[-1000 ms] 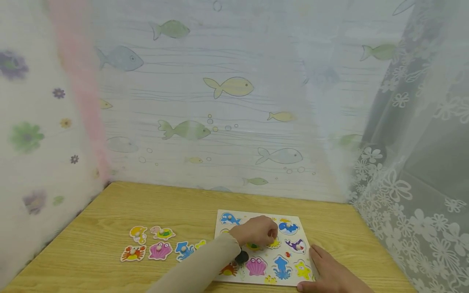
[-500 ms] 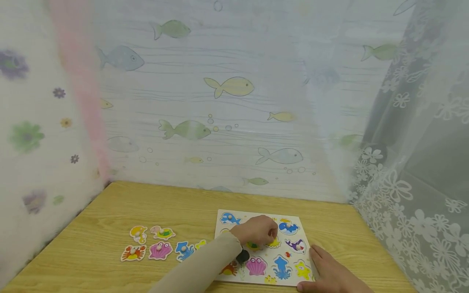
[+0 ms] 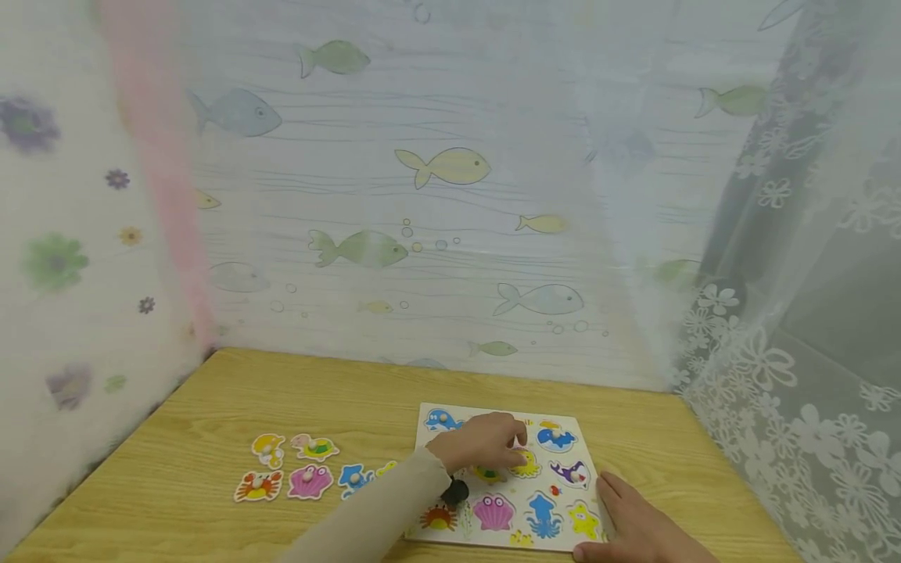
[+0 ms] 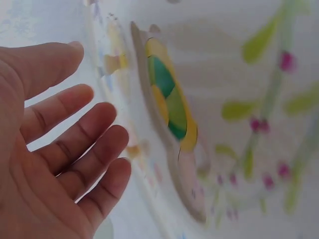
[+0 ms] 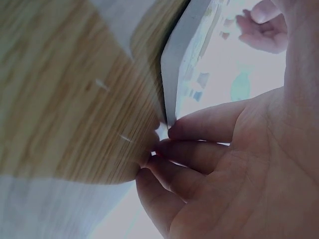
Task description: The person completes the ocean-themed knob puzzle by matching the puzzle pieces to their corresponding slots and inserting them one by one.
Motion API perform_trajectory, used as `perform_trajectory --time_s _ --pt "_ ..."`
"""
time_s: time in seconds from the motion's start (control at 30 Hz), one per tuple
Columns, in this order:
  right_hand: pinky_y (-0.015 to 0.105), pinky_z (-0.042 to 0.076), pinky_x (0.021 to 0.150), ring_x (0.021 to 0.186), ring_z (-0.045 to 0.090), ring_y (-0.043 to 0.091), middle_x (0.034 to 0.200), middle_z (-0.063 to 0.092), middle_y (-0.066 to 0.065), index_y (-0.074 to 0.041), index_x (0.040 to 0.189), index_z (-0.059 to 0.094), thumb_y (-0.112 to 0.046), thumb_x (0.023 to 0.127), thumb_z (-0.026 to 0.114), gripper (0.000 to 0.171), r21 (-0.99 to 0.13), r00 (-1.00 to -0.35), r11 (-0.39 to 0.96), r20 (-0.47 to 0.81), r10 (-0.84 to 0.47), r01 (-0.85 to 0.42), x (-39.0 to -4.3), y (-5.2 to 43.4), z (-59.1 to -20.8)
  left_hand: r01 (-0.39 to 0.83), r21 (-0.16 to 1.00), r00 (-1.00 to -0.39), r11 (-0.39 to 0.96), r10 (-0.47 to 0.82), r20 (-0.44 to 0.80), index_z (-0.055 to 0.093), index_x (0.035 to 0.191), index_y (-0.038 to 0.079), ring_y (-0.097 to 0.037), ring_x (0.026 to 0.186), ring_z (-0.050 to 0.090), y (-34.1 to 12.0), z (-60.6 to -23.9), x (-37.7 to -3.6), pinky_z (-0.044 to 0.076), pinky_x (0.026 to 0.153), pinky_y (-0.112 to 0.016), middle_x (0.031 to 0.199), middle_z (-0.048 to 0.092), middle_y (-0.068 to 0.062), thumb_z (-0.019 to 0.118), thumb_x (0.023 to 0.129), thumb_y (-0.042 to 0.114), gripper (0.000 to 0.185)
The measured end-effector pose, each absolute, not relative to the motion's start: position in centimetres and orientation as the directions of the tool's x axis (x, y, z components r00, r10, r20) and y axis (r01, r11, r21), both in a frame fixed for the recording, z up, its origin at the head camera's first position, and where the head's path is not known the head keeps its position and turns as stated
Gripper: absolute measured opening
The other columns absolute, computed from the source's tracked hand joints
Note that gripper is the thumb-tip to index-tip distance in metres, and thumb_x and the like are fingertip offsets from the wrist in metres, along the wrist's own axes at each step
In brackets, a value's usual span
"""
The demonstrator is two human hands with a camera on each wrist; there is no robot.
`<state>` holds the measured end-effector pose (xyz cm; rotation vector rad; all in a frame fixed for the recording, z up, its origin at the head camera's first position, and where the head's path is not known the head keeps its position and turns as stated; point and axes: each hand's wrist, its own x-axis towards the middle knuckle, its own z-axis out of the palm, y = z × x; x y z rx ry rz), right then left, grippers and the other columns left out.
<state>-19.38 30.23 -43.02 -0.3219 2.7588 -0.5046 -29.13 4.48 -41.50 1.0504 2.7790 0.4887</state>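
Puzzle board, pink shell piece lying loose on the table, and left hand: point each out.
puzzle board (image 3: 493, 539), head view, bare white front edge.
pink shell piece (image 3: 308, 482), head view, middle of the shell.
left hand (image 3: 482, 443), head view, back of the hand.

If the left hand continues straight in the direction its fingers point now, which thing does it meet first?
Probably the yellow piece on the puzzle board. The left hand points right across the board, its fingertips almost at that piece. The blue whale piece lies further along. Depth is hard to judge.
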Motion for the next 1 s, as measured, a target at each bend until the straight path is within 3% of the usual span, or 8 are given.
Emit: perform_trajectory --time_s 0.57,0.8,1.0 --pt "0.062 0.031 0.1 0.132 0.029 0.049 0.146 0.028 0.031 0.013 0.142 0.03 -0.065 0.076 0.066 0.108 -0.329 -0.922 0.934 -0.301 -0.244 -0.14 -19.9 29.9 -43.0 0.693 0.319 -0.704 0.646 0.703 0.105 0.066 0.11 0.018 -0.003 0.081 0.052 -3.9 -40.4 -26.5 0.045 0.07 -0.021 0.095 0.059 0.006 0.064 0.091 0.035 0.025" --pt "0.062 0.031 0.1 0.132 0.029 0.049 0.145 0.029 0.031 0.014 0.141 0.03 -0.065 0.075 0.066 0.109 -0.313 -0.922 0.938 -0.298 -0.247 -0.15 -19.9 29.9 -42.9 0.688 0.314 -0.714 0.655 0.688 0.129 0.066 0.107 0.016 -0.006 0.081 0.051 -7.6 -40.0 -25.1 0.045 0.07 -0.024 0.094 0.059 0.005 0.066 0.09 0.034 0.024" --pt "0.061 0.032 0.099 0.131 0.029 0.05 0.145 0.029 0.032 0.015 0.141 0.03 -0.065 0.075 0.066 0.11 -0.31 -0.922 0.936 -0.288 -0.258 -0.165 -19.7 29.9 -42.8 0.638 0.341 -0.758 0.691 0.642 0.117 0.065 0.107 0.014 -0.006 0.076 0.049 -11.0 -39.7 -24.1 0.045 0.068 -0.028 0.091 0.056 0.005 0.065 0.09 0.03 0.023"
